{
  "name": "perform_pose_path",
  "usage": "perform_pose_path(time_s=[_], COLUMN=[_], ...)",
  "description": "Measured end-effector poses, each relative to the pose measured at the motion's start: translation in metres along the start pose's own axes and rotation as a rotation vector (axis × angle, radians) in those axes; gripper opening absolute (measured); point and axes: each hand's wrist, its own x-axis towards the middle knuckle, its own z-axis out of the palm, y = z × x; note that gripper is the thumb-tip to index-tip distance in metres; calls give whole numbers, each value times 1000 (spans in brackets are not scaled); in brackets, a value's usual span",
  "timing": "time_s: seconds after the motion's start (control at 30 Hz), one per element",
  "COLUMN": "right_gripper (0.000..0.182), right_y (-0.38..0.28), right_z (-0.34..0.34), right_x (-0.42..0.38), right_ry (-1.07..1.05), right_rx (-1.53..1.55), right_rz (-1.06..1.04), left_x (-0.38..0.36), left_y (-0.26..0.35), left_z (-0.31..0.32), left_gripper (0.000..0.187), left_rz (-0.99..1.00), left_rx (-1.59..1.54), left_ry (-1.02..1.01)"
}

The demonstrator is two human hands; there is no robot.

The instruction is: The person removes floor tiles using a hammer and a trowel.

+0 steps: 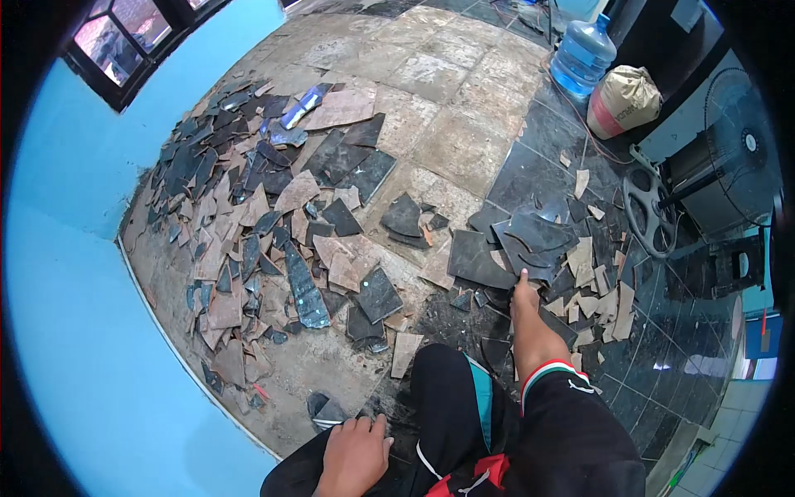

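Observation:
My right hand grips the near edge of a large dark broken tile piece, thumb on top and the other fingers hidden beneath. A smaller dark shard lies on that piece. Just left of it is another dark tile piece on the floor, and pale shards are scattered to the right. My left hand rests flat on my left leg, holding nothing, with its fingers over the knee. Near it lie a few dark shards.
A wide heap of broken tiles lies along the blue wall. At the right stand a fan, a paper sack and a water jug. A cable runs over the floor there.

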Motion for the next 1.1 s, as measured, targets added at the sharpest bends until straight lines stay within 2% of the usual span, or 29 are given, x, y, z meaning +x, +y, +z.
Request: perform_pose_path(time_s=[0.07,0.1,0.2,0.23,0.33,0.53,0.57,0.67,0.77,0.87,0.97,1.0,1.1], right_gripper=[101,107,107,112,113,106,102,98,95,93,91,91,90], right_y=[13,-1,4,4,9,14,12,8,-9,-4,-14,-15,-19], right_z=[-2,-25,-49,-58,-72,-105,-110,-131,-146,-134,-111,-96,-40], right_x=[12,-29,-48,-54,-72,-77,-81,-76,-95,-106,-137,-147,-180], right_ry=[131,130,121,110,121,85,166,181,161,201,70,33,-25], right_rx=[-148,-183,-268,-306,-314,-391,-433,-498,-607,-609,-712,-717,-719], right_rz=[-38,-40,-105,-114,-70,-175,-221,-391,-459,-677,-780,-766,-899], left_x=[-2,-2,-2,-3,-3,-6,-7,-11,-17,-29,-35,-38,-44], left_y=[0,-1,0,1,1,1,1,-1,-1,-1,-6,-8,-14], left_z=[0,2,3,3,4,2,2,0,-6,-9,-5,-5,-9], left_gripper=[46,46,45,45,45,44,44,45,44,42,44,44,44], left_rz=[-5,-4,-4,-3,13,19,26,49,45,16,10,-2,-18], left_rx=[0,-5,-7,-7,-12,15,9,-11,-47,-95,-102,-93,-62], left_ry=[2,6,13,10,44,50,62,81,98,150,213,220,229])
